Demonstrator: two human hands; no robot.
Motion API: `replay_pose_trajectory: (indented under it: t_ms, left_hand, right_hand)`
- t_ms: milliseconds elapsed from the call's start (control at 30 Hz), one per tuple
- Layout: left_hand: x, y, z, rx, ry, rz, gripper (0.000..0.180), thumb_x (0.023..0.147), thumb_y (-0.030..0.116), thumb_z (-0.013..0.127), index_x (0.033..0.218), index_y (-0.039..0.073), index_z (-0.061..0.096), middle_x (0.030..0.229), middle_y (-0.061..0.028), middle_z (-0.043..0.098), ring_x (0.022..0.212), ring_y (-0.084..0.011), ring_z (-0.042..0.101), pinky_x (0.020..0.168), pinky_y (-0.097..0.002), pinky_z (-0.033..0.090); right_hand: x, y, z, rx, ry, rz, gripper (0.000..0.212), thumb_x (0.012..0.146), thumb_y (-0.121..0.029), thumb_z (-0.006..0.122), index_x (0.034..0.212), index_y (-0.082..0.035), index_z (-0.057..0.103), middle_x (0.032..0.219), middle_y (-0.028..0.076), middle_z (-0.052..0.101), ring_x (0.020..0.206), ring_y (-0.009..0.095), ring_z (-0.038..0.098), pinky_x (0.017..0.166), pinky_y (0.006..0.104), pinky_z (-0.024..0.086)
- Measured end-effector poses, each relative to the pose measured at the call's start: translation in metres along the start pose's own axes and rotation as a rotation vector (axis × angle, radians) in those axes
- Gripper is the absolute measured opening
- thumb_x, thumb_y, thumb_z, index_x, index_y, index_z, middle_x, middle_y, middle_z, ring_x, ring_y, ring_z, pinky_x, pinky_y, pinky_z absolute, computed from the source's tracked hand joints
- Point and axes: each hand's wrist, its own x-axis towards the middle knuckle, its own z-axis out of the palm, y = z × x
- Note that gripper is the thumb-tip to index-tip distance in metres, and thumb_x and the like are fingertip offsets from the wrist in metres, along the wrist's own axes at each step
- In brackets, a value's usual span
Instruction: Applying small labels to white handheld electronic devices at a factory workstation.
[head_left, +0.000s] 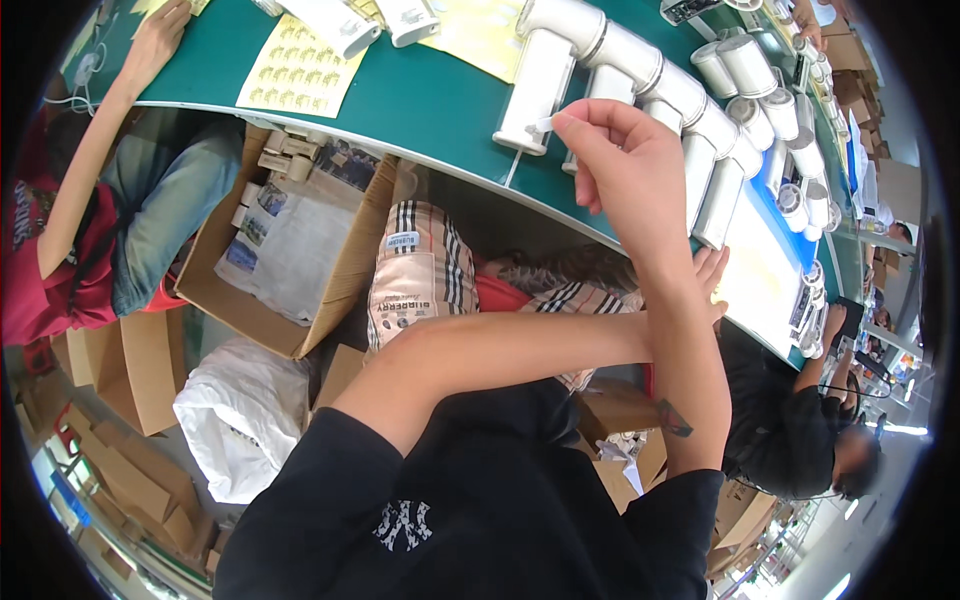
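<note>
My right hand [630, 150] is raised over the table's front edge, with thumb and forefinger pinching a small translucent sticker [546, 124]. Just beyond that sticker stands the nearest of several white T-shaped devices [537, 90], each a flat-sided body with a cylindrical head. They form a slanting row running to the right. My left arm crosses under the right forearm. Partly hidden behind it, my left hand [711, 275] rests at the table edge with its visible fingers stretched out, beside a pale sheet [752, 270].
Yellow sticker sheets [300, 70] lie on the green table [430, 120]. More white cylindrical devices [745, 65] crowd the right side near a blue tray [790, 225]. Below are an open cardboard box [340, 270] and a white sack [245, 420]. Co-workers sit at left and right.
</note>
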Motion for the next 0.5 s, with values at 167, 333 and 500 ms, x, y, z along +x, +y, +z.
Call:
replay_pose_trajectory:
  t_ms: [167, 333, 500]
  left_hand:
    - [-0.001, 0.000, -0.004, -0.158, 0.039, -0.019, 0.045, 0.088, 0.037, 0.048, 0.123, 0.012, 0.060, 0.146, -0.0337, 0.022, 0.138, -0.0439, 0.018, 0.113, -0.0492, 0.009]
    - [-0.001, 0.002, 0.004, -0.158, 0.101, -0.031, 0.040, 0.088, 0.036, 0.050, 0.115, 0.011, 0.065, 0.145, -0.0324, 0.025, 0.138, -0.0443, 0.019, 0.113, -0.0498, 0.009]
    - [0.004, 0.006, 0.025, -0.245, 0.278, -0.092, 0.033, 0.087, 0.033, 0.052, 0.099, 0.008, 0.071, 0.146, -0.0296, 0.026, 0.136, -0.0451, 0.021, 0.113, -0.0505, 0.011]
  right_hand:
    - [0.000, -0.002, 0.001, -0.058, 0.008, 0.013, 0.022, 0.081, -0.018, 0.065, 0.089, 0.003, 0.066, 0.064, -0.001, 0.060, 0.045, 0.004, 0.049, 0.041, 0.0185, 0.037]
    - [0.002, 0.002, 0.001, -0.099, 0.015, 0.015, 0.022, 0.082, -0.018, 0.065, 0.090, 0.003, 0.066, 0.064, -0.001, 0.060, 0.045, 0.004, 0.050, 0.041, 0.0181, 0.037]
    - [0.001, -0.002, 0.003, -0.118, 0.013, -0.001, 0.023, 0.082, -0.018, 0.065, 0.091, 0.003, 0.066, 0.064, -0.001, 0.060, 0.045, 0.004, 0.050, 0.041, 0.0181, 0.038]
